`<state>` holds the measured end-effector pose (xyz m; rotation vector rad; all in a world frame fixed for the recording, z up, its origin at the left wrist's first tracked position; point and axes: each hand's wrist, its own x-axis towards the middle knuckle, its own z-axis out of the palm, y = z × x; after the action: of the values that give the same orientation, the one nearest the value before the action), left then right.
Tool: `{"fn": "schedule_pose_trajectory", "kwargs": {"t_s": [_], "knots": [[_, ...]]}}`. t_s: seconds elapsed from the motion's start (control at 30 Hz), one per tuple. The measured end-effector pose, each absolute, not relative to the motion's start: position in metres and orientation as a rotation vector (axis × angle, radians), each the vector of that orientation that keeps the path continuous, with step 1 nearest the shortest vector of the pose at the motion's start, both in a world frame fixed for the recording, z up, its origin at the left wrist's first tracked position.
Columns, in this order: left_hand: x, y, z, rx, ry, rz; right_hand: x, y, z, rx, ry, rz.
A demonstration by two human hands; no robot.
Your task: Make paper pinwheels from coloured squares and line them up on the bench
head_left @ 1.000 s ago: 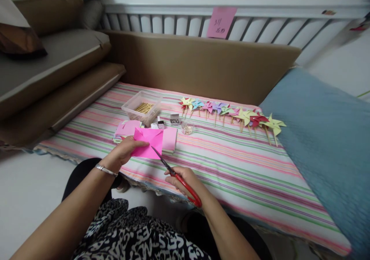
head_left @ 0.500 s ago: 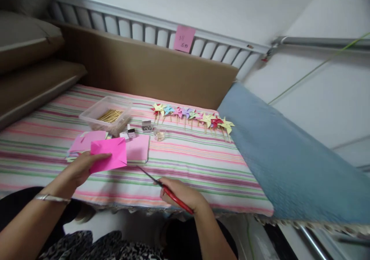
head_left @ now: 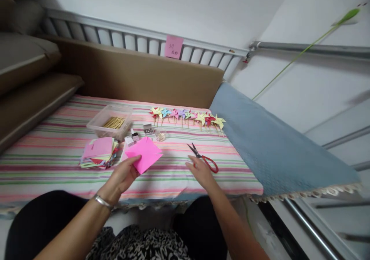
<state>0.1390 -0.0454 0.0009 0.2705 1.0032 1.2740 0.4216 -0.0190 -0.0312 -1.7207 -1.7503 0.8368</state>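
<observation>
A bright pink paper square [head_left: 148, 154] with cuts at its corners is pinched in my left hand [head_left: 126, 174], held above the striped cloth. My right hand [head_left: 200, 171] has its fingers apart and holds nothing. Just beyond it, red-handled scissors [head_left: 203, 158] lie on the cloth with their blades parted. Left of the pink square is a stack of coloured paper [head_left: 98, 152]. Another pale pink sheet shows partly behind my left hand. Small boxes [head_left: 132, 137], an open box of tiny metal pieces [head_left: 148, 129] and a round clear container [head_left: 160, 135] stand behind the square.
A clear plastic tub [head_left: 96, 128] holds thin wooden sticks [head_left: 115, 123]. Several paper pinwheels [head_left: 182, 114] on sticks lie in a row at the back. A cardboard panel [head_left: 138, 81] stands behind them, and a blue cover [head_left: 260, 136] hangs at the right.
My right hand has let go of the scissors, which now lie on the cloth at the right. My left hand has carried the pink paper to the right and turned it cornerwise.
</observation>
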Motion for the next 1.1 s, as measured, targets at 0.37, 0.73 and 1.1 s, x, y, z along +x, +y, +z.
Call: {"fn": "schedule_pose_trajectory", "kwargs": {"t_s": [0.37,0.73,1.1], "knots": [[0.126,-0.121,0.024,0.521,0.894,1.324,0.25,-0.075,0.007,-1.019,-0.929,1.591],[0.041,-0.126,0.042,0.538,0.858,1.194,0.241,-0.046,0.068,-1.082,-1.777,1.711],[0.011,-0.14,0.044,0.472,0.998,1.394,0.157,-0.047,0.086,-0.94,-2.223,1.379]]}}
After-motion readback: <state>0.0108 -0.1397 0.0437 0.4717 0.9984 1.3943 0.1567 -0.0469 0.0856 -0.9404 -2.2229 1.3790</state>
